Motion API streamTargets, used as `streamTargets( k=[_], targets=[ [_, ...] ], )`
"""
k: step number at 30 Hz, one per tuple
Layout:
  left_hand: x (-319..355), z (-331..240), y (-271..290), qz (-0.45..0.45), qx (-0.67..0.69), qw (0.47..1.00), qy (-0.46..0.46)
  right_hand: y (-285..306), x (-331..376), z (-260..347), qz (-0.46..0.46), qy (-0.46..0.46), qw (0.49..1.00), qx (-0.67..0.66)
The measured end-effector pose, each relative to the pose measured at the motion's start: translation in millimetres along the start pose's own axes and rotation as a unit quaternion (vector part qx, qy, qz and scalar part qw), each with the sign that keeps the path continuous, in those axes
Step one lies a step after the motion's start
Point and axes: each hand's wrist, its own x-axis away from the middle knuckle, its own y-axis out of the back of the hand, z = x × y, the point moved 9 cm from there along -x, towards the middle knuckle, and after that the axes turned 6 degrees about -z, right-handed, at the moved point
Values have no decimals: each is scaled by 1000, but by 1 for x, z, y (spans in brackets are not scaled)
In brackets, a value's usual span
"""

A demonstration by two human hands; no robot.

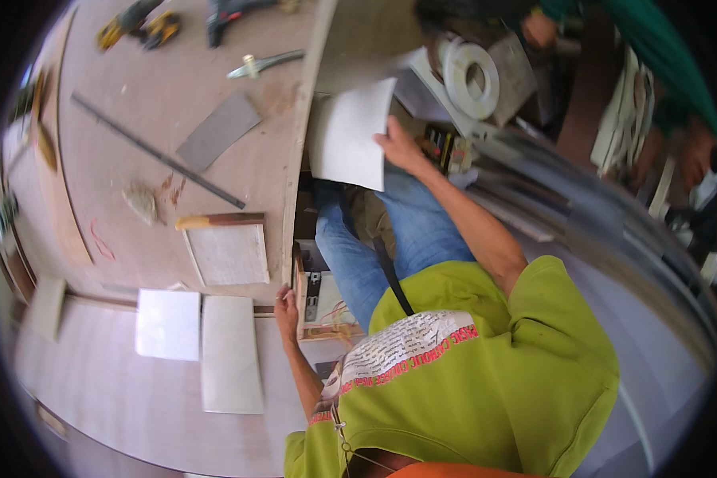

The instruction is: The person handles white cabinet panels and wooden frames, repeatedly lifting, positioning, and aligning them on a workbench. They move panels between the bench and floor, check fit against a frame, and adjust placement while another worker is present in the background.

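Head view: my right grip (402, 150) is clamped on the right edge of a white rectangular sheet (346, 139), which hangs to the left of that grip, over my knees and beside the counter (175, 84). My left grip (287, 311) sits at the counter's near edge, fingers partly curled; I cannot tell whether they close on anything. Left of it lie two more pale panels, a squarish one (167, 325) and, closer, a longer one (231, 356).

Forward and left of my left grip, a wooden handle (215, 221) lies along the top edge of a pale square piece (229, 255). Farther forward are a dark narrow bar (155, 149) and a grey rectangular piece (219, 131), with a yellow-and-black power tool (139, 28) beyond them.

Right and forward of my right grip rests a white ring-shaped roll (452, 80); past that, well apart from me, shows another person's green sleeve (661, 52).
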Motion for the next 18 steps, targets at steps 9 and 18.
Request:
streamTargets(
  k=[9, 18],
  targets=[
    [-86, -181, -22, 122, -103, 983, -92, 26, 70, 27, -148, -138, 964, -172],
    [-118, -222, -9, 119, -245, 953, -134, 16, 146, -92, -214, -363, 706, -569]
  ],
)
